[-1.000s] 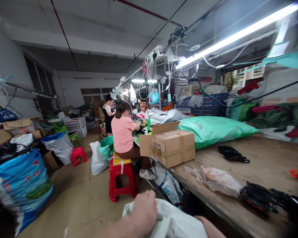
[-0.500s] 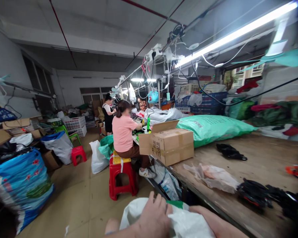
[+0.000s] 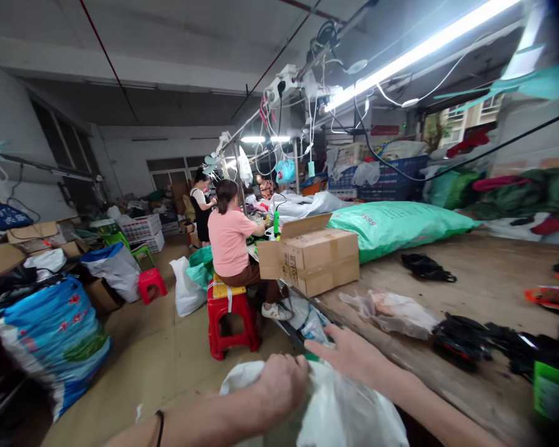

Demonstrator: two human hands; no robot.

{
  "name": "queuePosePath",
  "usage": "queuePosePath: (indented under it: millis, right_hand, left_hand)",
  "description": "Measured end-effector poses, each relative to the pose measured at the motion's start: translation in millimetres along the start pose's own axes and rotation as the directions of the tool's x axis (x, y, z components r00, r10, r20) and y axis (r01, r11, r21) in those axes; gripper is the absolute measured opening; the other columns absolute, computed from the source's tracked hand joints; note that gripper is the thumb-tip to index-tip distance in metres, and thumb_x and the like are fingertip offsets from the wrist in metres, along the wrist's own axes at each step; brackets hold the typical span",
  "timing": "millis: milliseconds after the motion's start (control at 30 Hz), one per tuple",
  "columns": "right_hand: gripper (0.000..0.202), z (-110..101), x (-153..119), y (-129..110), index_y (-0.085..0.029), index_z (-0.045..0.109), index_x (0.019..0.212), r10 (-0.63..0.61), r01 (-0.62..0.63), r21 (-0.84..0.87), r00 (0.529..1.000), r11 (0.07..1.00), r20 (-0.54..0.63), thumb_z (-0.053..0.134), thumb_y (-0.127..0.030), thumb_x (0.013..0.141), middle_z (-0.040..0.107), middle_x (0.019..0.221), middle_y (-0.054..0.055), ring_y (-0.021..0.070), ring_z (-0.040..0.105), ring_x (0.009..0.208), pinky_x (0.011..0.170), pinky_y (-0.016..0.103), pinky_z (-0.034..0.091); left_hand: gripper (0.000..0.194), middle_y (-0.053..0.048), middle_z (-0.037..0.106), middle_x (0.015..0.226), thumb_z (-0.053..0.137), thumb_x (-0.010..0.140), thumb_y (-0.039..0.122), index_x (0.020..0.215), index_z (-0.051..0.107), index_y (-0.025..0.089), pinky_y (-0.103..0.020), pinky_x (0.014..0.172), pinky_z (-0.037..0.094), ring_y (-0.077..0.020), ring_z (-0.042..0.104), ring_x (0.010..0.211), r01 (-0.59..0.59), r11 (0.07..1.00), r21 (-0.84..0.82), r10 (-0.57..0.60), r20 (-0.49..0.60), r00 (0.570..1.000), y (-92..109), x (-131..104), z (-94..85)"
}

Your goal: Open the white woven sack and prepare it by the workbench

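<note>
At the bottom middle, a large white woven sack with some green at its far edge stands in front of me. My left hand is closed in a fist over the sack's rim and grips it; a dark band circles that wrist. My right hand reaches over the sack's right side, its fingers apart and nothing seen in them. Whether its underside touches the sack, I cannot tell. The sack's lower part is out of view.
To my right runs a worktable bearing a cardboard box, a green sack, a plastic bag and black items. A person in pink sits ahead on a red stool. Left stands a blue sack.
My left forearm has come further into view and that hand has tightened into a fist. My right hand has come out from behind the sack, fingers spread. The view has shifted slightly.
</note>
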State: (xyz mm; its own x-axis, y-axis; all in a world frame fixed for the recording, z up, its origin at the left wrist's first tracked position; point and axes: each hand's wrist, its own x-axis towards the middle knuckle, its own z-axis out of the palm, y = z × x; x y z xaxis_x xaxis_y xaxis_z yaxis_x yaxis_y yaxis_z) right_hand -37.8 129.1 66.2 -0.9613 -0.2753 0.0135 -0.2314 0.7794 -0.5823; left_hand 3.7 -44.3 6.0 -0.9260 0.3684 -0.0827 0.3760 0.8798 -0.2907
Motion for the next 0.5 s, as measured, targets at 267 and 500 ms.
queuePosePath:
  millis: [267, 500]
  right_hand:
    - [0.025, 33, -88, -36, -0.017, 0.074, 0.102, -0.442, 0.418, -0.457, 0.895, 0.785, 0.059, 0.068, -0.026, 0.079, 0.070, 0.107, 0.017, 0.0377, 0.060, 0.106, 0.091, 0.056, 0.048]
    - [0.015, 19, -119, 12, -0.018, 0.071, 0.083, -0.632, 0.614, -0.430, 0.765, 0.662, 0.121, 0.058, -0.020, 0.092, 0.071, 0.096, 0.010, 0.0276, 0.058, 0.114, 0.092, 0.043, 0.051]
  left_hand:
    - [0.030, -0.015, 0.071, 0.093, 0.042, 0.089, 0.008, 0.112, 0.061, 0.009, -0.035, 0.062, 0.051, -0.0246, 0.069, 0.080, -0.017, 0.999, -0.039, 0.018, 0.021, 1.000, -4, 1, -19.3]
    - [0.035, -0.017, 0.073, 0.094, 0.032, 0.089, 0.005, 0.110, 0.060, 0.010, -0.042, 0.070, 0.057, -0.0306, 0.073, 0.081, -0.081, 0.996, -0.033, 0.084, 0.106, 0.991, -34, -44, -43.2]
